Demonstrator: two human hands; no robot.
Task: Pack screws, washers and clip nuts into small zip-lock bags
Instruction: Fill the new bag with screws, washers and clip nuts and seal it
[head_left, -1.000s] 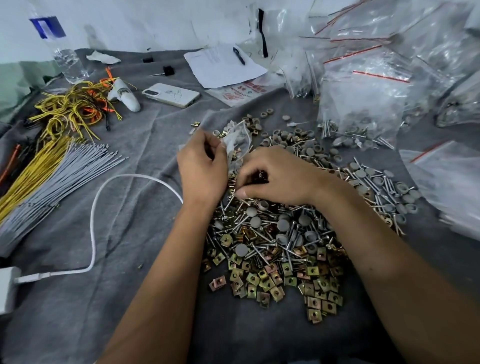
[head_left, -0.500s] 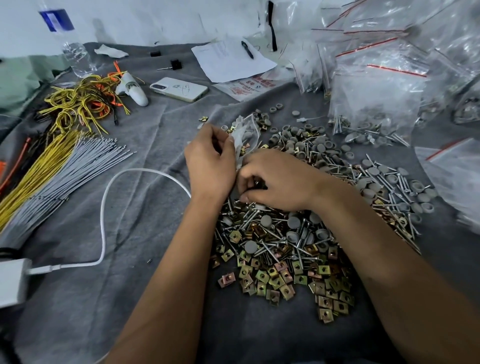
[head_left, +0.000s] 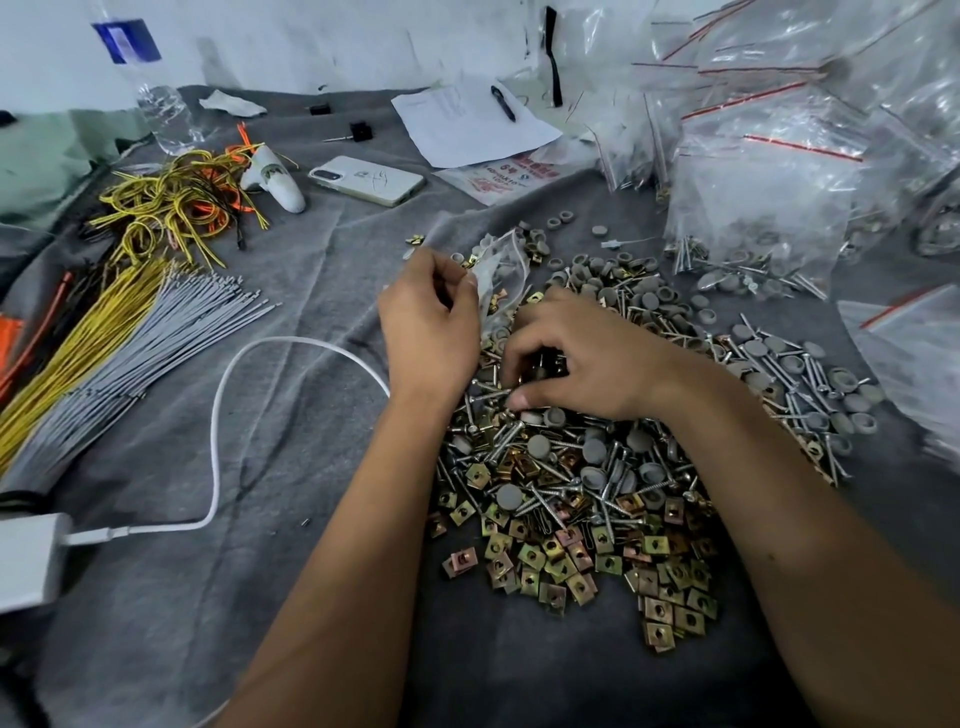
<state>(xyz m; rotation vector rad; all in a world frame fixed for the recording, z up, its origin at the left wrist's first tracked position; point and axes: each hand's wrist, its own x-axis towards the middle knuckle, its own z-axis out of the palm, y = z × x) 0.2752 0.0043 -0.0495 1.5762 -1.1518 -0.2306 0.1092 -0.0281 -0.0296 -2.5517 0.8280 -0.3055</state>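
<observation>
The left hand (head_left: 428, 332) has its fingers curled, pinching the mouth of a small zip-lock bag (head_left: 501, 270) held just above the heap. The right hand (head_left: 582, 358) lies on the pile with fingers bent, pinching screws (head_left: 550, 488). Grey washers (head_left: 644, 299) and brass clip nuts (head_left: 550, 561) spread over the grey cloth (head_left: 260, 571) covering the counter. Filled bags (head_left: 769, 197) stand at the far right, wire bundles (head_left: 104, 332) at left, before a white wall.

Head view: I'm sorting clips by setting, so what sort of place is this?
Probably an informal packing bench for hardware kits: a loose heap of screws on a grey cloth, filled zip-lock bags stacked behind, and bundled wires alongside.
</observation>
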